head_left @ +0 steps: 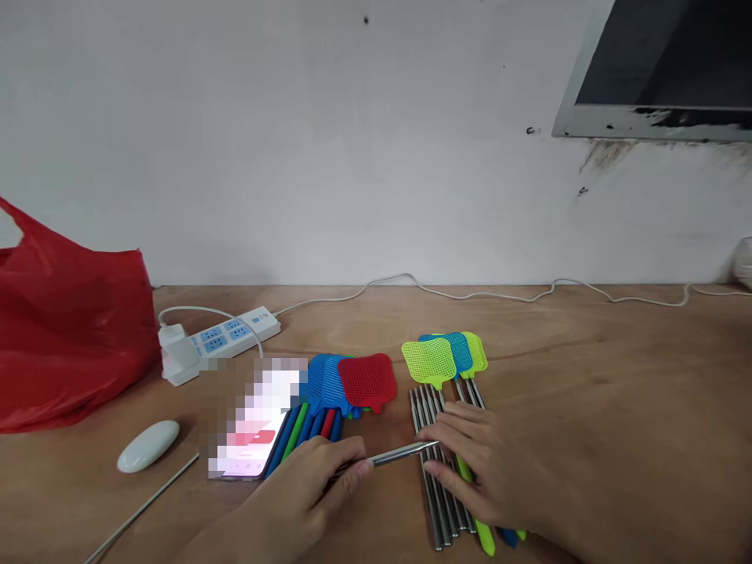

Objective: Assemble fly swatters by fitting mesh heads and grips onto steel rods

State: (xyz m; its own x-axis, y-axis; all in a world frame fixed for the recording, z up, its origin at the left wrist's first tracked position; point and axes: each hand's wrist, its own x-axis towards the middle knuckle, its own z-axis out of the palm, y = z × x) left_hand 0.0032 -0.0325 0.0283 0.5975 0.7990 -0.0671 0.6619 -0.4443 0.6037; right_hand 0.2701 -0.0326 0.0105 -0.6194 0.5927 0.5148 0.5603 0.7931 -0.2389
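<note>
A metal rod point(403, 453) runs between my hands above the table. My left hand point(323, 482) is closed around its left part, thumb and forefinger pressed on it. My right hand point(473, 458) has its thumb and fingers bent at the rod's right end. Beneath my right hand lie several loose metal rods point(433, 501) side by side. Fly swatters with yellow-green heads point(428, 362) and a blue head point(461, 351) lie there too, partly hidden by that hand. By my left hand rest fly swatters with a red head point(368, 380), blue heads point(332, 384) and coloured handles point(294, 432).
A phone point(267, 423), screen lit and blurred, lies left of the swatters. Beyond it is a white power strip point(258, 319) with a plug and cable point(405, 276). A white mouse point(148, 446) and a red plastic bag point(70, 337) are at the left. The wall stands behind the table.
</note>
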